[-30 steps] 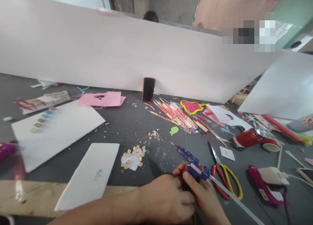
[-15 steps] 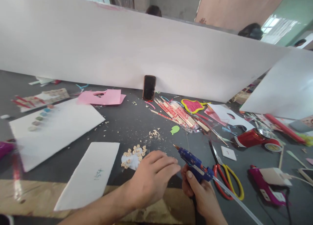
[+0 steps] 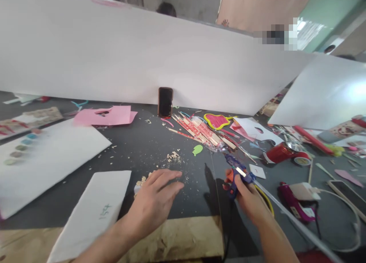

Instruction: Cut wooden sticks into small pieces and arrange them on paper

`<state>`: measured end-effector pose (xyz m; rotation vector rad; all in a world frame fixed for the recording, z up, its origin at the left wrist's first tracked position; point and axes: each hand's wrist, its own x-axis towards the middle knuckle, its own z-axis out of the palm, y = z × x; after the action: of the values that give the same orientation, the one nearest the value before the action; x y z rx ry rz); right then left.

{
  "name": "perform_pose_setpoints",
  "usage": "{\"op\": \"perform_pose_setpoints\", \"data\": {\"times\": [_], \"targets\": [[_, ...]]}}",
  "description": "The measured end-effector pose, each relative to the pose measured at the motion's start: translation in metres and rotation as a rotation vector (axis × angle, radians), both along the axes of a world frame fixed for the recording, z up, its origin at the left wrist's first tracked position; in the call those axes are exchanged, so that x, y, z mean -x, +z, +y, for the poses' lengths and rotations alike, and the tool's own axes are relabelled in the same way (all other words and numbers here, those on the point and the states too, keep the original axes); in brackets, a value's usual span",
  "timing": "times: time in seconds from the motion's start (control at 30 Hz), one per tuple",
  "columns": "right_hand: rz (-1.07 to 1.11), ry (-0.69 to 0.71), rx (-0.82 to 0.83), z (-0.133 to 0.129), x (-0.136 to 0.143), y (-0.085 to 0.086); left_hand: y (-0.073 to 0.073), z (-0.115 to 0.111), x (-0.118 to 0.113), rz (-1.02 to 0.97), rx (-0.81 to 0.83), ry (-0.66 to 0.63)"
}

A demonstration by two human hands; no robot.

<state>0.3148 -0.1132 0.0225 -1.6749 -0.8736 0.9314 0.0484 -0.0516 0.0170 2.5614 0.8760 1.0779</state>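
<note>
My right hand (image 3: 248, 197) grips a blue hot glue gun (image 3: 238, 175), with a long clear glue stick (image 3: 288, 213) trailing from its back toward the lower right. Apart from it, my left hand (image 3: 156, 198) hovers palm down with its fingers stretched out and holds nothing. Under that hand, a small white piece with beige bits (image 3: 140, 185) along its edge is mostly covered. Beige crumbs (image 3: 174, 156) lie scattered just beyond the fingertips. Behind my right wrist only a yellow handle (image 3: 265, 200) of the scissors shows.
A phone (image 3: 165, 102) leans against the white board (image 3: 143, 61). Striped sticks (image 3: 197, 129) lie mid-table, with a red can (image 3: 278, 152) to their right. White sheets (image 3: 94, 202) and pink paper (image 3: 104, 116) lie left. A magenta power strip (image 3: 288, 202) sits right.
My right hand has moved right with the glue gun, now over the scissors. My left hand has drawn away leftward, covering more of the small white piece. The view has shifted slightly right.
</note>
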Motion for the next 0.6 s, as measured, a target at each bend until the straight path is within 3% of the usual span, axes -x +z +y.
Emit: {"op": "perform_pose_setpoints", "data": {"times": [0.13,0.3,0.43,0.6], "targets": [[0.162,0.074,0.089,0.002,0.008,-0.015,-0.008,-0.007,0.000,0.056,0.016,-0.004],[0.137,0.096,0.123,-0.002,0.011,-0.022,-0.012,-0.012,-0.003,0.095,-0.002,-0.070],[-0.081,0.080,0.149,-0.021,-0.007,-0.016,-0.015,-0.011,0.000,0.119,-0.023,-0.069],[-0.570,-0.047,0.203,-0.048,-0.042,-0.012,-0.019,-0.006,0.010,0.182,0.005,-0.012]]}}
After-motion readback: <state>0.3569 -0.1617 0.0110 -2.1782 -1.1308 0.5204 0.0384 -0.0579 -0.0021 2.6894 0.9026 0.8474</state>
